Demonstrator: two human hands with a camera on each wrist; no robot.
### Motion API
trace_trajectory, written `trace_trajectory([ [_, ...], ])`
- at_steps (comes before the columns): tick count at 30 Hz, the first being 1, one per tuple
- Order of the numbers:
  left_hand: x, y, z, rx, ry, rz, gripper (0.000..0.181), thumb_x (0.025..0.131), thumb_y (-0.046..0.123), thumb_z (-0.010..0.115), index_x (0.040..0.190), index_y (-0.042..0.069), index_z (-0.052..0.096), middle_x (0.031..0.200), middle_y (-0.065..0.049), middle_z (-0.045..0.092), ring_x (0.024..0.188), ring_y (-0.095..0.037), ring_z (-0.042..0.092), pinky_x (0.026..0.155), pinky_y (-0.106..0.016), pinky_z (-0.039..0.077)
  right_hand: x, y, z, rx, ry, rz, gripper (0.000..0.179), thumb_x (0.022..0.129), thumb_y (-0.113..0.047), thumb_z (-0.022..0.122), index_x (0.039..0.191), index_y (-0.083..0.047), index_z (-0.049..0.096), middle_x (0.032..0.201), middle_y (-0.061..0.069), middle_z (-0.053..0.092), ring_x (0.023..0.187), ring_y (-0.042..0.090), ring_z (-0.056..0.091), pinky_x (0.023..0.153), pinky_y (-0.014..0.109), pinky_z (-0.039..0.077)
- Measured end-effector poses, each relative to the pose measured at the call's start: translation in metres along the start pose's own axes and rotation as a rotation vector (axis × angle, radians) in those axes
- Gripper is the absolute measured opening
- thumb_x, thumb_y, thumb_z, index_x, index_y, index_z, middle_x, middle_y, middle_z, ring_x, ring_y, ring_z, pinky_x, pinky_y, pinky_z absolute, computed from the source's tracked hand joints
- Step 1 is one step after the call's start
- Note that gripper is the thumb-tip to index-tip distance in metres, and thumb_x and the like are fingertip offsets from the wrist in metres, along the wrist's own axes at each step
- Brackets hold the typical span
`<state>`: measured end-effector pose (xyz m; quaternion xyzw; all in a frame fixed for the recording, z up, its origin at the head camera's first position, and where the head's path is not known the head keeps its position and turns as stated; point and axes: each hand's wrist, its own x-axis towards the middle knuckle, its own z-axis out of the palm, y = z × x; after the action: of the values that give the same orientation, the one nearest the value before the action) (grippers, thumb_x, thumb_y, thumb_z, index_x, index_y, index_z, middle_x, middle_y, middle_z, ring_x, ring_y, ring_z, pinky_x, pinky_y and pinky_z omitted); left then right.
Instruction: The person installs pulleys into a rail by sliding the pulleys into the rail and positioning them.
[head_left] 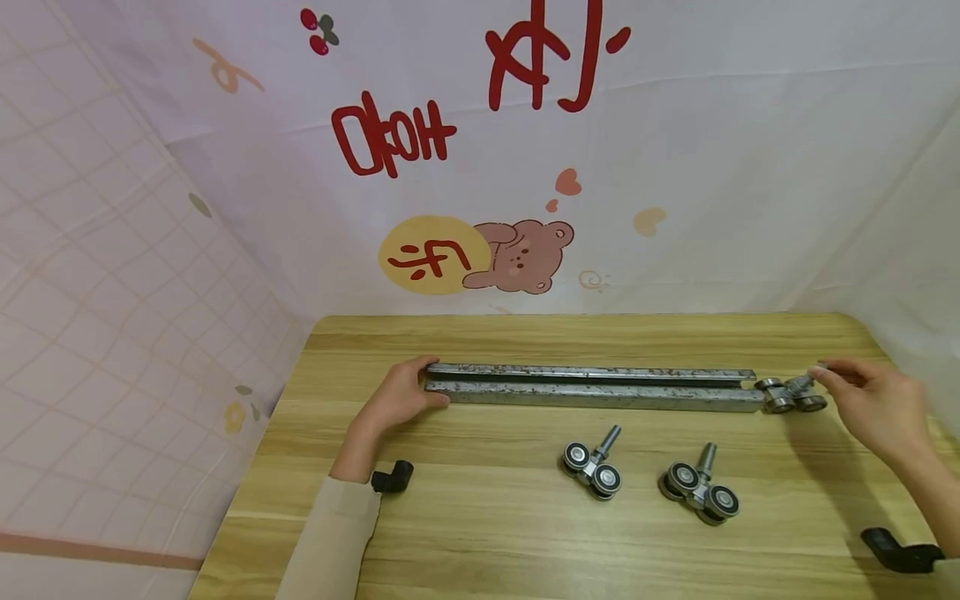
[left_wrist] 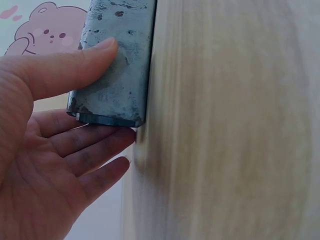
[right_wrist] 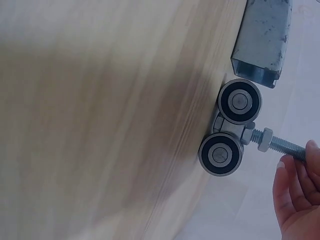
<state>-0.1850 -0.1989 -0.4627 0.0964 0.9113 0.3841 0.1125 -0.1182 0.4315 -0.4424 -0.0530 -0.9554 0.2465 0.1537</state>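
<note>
A spotted grey metal rail with a slot along its top lies across the table. My left hand grips its left end, the thumb on the near face and fingers at the far side and end. My right hand pinches the threaded bolt of a roller trolley between thumb and fingertips. In the right wrist view its wheels line up just outside the rail's open end, with the bolt pointing up from the table. The trolley's far wheels are mostly hidden there.
Two more roller trolleys lie in front of the rail, one near the middle and one to its right, bolts slanting away. The wooden table meets a printed cloth backdrop behind. Black straps' ends show at both wrists.
</note>
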Motion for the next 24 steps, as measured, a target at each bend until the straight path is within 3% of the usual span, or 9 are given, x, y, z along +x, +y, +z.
trace_trajectory([
  [3,0.000,-0.001,-0.001,0.004,0.004,0.001,0.076,0.089,0.020,0.087,0.153,0.001,0.051,0.147,-0.020,0.057,0.132,-0.036,0.057,0.104,-0.054,0.050,0.000,-0.002,0.002,0.021,0.009,-0.013,0.035,0.104,-0.017,0.068,0.117,0.015,0.070,0.098,0.034,0.071,0.066,-0.020,0.040,0.050,0.017,0.038],
  [15,-0.001,-0.002,-0.001,-0.010,-0.002,-0.003,0.077,0.089,0.021,0.086,0.154,0.002,0.050,0.148,-0.019,0.057,0.132,-0.036,0.056,0.104,-0.054,0.050,0.000,-0.009,0.004,0.043,-0.006,0.001,0.036,0.104,-0.017,0.068,0.118,0.016,0.068,0.103,0.036,0.070,0.068,-0.023,0.039,0.050,0.014,0.040],
  [24,0.000,-0.002,-0.001,-0.002,-0.002,0.007,0.076,0.089,0.021,0.086,0.154,0.002,0.050,0.149,-0.019,0.056,0.133,-0.036,0.056,0.105,-0.054,0.050,-0.003,-0.015,0.009,0.061,0.032,-0.053,0.030,0.104,-0.011,0.068,0.116,0.016,0.070,0.099,0.037,0.071,0.061,-0.015,0.047,0.046,0.018,0.040],
])
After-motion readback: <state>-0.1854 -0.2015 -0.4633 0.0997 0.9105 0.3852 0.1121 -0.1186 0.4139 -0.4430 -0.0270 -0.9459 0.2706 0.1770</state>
